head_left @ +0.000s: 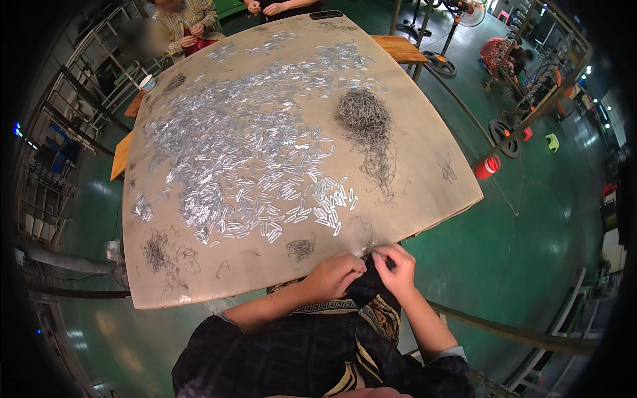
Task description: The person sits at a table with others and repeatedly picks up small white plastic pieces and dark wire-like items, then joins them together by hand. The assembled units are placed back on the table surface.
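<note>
At the near edge of the tan-covered table (424,199), my left hand (335,274) and my right hand (397,268) are close together, each with fingers pinched. Whatever sits in the fingertips is too small to make out. A wide spread of small shiny silver metal strips (232,152) covers the table's left and middle. Right of it is a heap of thin dark bent wire pieces (363,116), trailing toward me. A small clump of dark wire pieces (300,249) lies just beyond my left hand.
More dark wire bits (156,251) lie at the near left. Two people work at the far edge, their hands (192,34) over the table. A dark phone (326,14) lies at the far corner. Beyond the right edge are a red container (488,167) and a wooden bench (400,49).
</note>
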### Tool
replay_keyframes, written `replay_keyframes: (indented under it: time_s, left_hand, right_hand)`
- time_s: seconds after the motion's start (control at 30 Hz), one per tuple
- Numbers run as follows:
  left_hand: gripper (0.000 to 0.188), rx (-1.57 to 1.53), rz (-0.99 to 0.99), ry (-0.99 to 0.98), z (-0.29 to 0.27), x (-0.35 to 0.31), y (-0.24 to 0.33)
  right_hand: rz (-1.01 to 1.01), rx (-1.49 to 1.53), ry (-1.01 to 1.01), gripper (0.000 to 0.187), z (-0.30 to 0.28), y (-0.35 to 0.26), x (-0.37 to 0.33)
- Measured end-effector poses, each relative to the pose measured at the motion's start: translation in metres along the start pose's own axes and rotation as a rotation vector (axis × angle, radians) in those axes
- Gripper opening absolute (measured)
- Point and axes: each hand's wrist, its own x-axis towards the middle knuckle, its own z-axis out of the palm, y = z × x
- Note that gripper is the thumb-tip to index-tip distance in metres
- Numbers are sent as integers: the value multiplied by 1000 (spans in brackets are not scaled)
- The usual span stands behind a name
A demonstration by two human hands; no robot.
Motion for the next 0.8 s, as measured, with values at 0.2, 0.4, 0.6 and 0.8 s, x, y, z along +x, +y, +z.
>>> replay_keyframes:
  time_s: [0.2,0.4,0.6,0.8]
  left_hand:
    - [13,31,44,27,2,-2,2]
    - [13,27,25,27,1,-7,-2]
    - [14,2,-48,25,5,-8,-5]
    - [13,-9,-93,73,10,0,-2]
  right_hand:
    - [-208,-384,-141,32,53,21,41]
    - [-87,-456,-126,28,87,22,47]
    - [206,116,-143,14,66,14,44]
    - [484,605,-36,11,5,-11,28]
